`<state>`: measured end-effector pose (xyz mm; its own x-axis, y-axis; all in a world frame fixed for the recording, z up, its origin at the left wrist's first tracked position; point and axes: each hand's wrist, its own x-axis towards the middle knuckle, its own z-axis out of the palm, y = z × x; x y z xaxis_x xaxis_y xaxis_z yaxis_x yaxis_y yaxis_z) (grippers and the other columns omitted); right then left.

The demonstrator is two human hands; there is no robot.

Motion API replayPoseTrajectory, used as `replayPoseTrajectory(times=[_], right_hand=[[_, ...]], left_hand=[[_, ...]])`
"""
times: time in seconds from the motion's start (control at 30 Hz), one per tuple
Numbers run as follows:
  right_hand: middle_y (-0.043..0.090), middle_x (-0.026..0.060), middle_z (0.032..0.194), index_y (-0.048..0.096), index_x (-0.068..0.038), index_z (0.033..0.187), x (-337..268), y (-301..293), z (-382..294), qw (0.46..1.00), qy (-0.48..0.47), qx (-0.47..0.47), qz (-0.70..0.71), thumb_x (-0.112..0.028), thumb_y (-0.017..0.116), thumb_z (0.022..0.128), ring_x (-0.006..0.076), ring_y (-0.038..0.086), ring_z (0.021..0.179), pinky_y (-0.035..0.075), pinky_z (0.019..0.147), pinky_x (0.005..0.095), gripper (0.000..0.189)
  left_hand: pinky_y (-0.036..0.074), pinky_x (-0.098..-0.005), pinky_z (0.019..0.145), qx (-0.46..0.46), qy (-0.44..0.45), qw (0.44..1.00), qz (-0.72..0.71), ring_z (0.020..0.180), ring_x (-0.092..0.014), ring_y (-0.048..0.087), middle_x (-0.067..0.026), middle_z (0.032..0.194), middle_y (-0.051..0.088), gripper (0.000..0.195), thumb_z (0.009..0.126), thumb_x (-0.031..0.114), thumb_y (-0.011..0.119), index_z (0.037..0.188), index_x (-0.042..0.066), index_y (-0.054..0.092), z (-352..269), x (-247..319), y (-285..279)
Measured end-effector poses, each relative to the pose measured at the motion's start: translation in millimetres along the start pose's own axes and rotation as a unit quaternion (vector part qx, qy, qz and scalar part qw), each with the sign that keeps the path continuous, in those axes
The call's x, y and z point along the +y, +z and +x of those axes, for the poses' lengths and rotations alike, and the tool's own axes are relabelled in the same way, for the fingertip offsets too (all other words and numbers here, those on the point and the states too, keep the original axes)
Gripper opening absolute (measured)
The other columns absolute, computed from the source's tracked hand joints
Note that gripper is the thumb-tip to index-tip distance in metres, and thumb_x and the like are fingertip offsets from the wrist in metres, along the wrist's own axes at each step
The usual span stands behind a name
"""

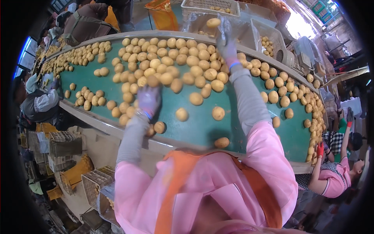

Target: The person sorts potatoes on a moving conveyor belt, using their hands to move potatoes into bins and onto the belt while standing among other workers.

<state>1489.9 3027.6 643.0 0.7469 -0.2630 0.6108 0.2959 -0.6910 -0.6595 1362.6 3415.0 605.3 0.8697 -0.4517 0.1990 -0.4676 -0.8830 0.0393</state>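
Many potatoes [192,60] lie spread over a green conveyor belt [190,131] in front of me. My left hand [148,99], in a purple glove, is on the belt with its fingertips against a potato [153,81]; blur hides whether it grips it. My right hand [226,46], in a greyish-purple glove, reaches over the far rail. Just beyond its fingers a single potato [213,22] shows above a plastic-lined container [194,26]; whether they touch is unclear. The right fingers look stretched out.
A metal rail [111,36] edges the belt. Beyond it stand a white crate [210,5], another potato crate [270,38] and an orange mesh bag [163,14]. Co-workers [330,175] are at the right end and a worker [41,102] at the left. Wicker-like crates [98,181] stand behind the near rail.
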Motion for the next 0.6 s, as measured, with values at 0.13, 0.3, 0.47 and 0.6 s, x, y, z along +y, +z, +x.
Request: replayPoseTrajectory(times=[0.13, 0.3, 0.47, 0.6], right_hand=[[0.061, 0.0194, 0.133, 0.059, -0.007, 0.134, -25, -16, -87, 0.950, -0.043, -0.271, -0.150, -0.032, 0.067, 0.092, 0.0385, 0.057, 0.123, 0.045, 0.107, 0.0441, 0.049], [0.069, 0.0101, 0.125, 0.056, -0.005, 0.141, 120, -221, -152, 0.946, 0.252, 0.029, -0.203, -0.004, 0.060, 0.095, 0.0192, 0.066, 0.109, 0.054, 0.089, 0.0297, 0.046], [0.061, 0.0180, 0.139, 0.051, -0.001, 0.145, 121, -310, -152, 0.894, 0.209, 0.373, -0.131, -0.026, 0.057, 0.099, 0.0317, 0.065, 0.117, 0.051, 0.099, 0.0370, 0.053], [0.065, 0.0238, 0.127, 0.069, -0.009, 0.124, 126, -281, -128, 0.800, 0.304, 0.145, -0.497, -0.055, 0.052, 0.093, 0.0395, 0.062, 0.115, 0.047, 0.099, 0.0490, 0.058]], left_hand=[[0.048, -0.0487, 0.084, 0.018, -0.101, 0.994, 0.041, 0.098, -0.028, 0.064, -0.0081, 0.099, 0.070, 0.021, 0.091, 0.031, 0.062, 0.102, 0.015, 0.071, 23, -83, 20], [0.051, -0.0471, 0.091, 0.313, -0.106, 0.922, -0.202, 0.100, -0.041, 0.063, -0.0209, 0.107, 0.067, 0.031, 0.090, 0.022, 0.065, 0.111, 0.000, 0.065, 74, -22, 14], [0.047, -0.0462, 0.093, 0.017, 0.250, 0.848, -0.468, 0.108, -0.036, 0.059, -0.0124, 0.099, 0.061, 0.024, 0.082, 0.019, 0.071, 0.103, 0.010, 0.061, 14, 165, 2], [0.047, -0.0440, 0.085, 0.093, 0.533, 0.753, -0.375, 0.099, -0.026, 0.061, -0.0039, 0.095, 0.060, 0.020, 0.077, 0.023, 0.067, 0.096, 0.016, 0.063, -22, 238, -1]])
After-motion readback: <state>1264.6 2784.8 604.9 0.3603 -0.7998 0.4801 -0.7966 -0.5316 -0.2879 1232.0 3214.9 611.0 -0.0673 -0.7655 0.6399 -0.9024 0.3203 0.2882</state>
